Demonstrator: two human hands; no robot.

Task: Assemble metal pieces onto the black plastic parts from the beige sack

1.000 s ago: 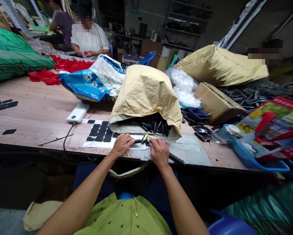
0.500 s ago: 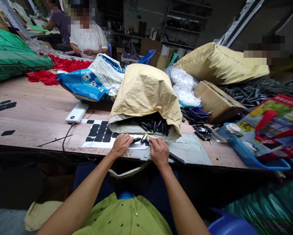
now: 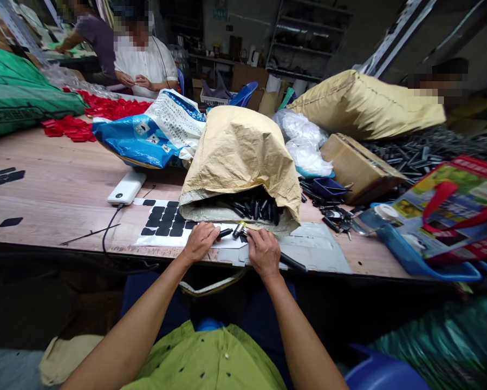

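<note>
My left hand rests at the table's front edge, its fingers closed on a short black rod-like piece. Close to its right, my right hand is closed around the shaft of a small mallet. The mallet's metal head has a yellow face and a dark one, and its black handle comes out beyond my palm. Whether those fingers also pinch a small part is hidden. Just behind both hands, a tan woven sack lies with its mouth towards me, with many black pieces inside.
Black rounded patches lie on a white sheet at left, near a white power bank with a cable. At right are a cardboard box, a blue tray and a printed bag. A co-worker in white sits opposite.
The view has shifted very slightly. The black piece in my left hand has tilted a little, and both hands stay in nearly the same place.
</note>
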